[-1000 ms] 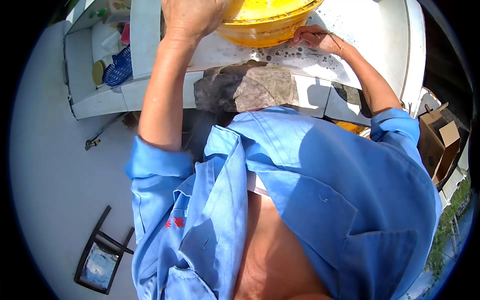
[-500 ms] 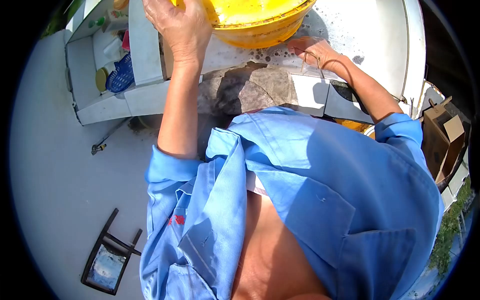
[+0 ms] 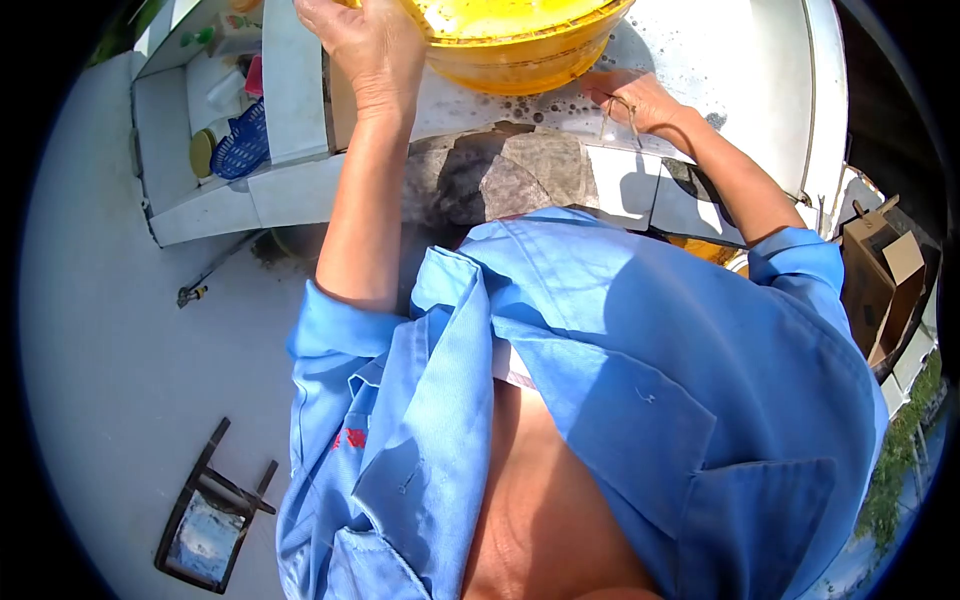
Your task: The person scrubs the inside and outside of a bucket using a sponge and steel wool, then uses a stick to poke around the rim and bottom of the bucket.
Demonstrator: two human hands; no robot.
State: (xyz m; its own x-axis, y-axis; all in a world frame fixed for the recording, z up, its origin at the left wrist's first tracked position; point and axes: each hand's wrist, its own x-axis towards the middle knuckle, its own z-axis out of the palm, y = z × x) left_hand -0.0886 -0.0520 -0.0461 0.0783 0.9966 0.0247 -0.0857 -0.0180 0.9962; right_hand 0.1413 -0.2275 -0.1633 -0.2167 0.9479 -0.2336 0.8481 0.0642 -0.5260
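A round yellow plastic basin [image 3: 520, 65] stands at the top of the view on a wet white counter, its top cut off by the frame. My left hand [image 3: 375, 45] is at its left rim, fingers bent round it, with the fingertips partly out of view. At the basin's lower right, my right hand [image 3: 635, 98] is low over the counter, partly in shadow. Its fingers stretch toward the basin's base; I cannot tell if they touch it. A thin brown bent strand [image 3: 622, 115] shows against the right hand.
White tiled counter [image 3: 740, 60] with dark wet spots; its front edge has a grey stone-like patch [image 3: 500, 175]. Left, a tiled recess holds a blue plastic basket [image 3: 241, 142] and a round yellowish lid [image 3: 202, 153]. A cardboard box [image 3: 885, 270] is at right, a dark-framed stool [image 3: 208, 520] at lower left.
The view has shifted slightly. The basin sits marginally higher in the frame, and both hands keep nearly the same places beside it.
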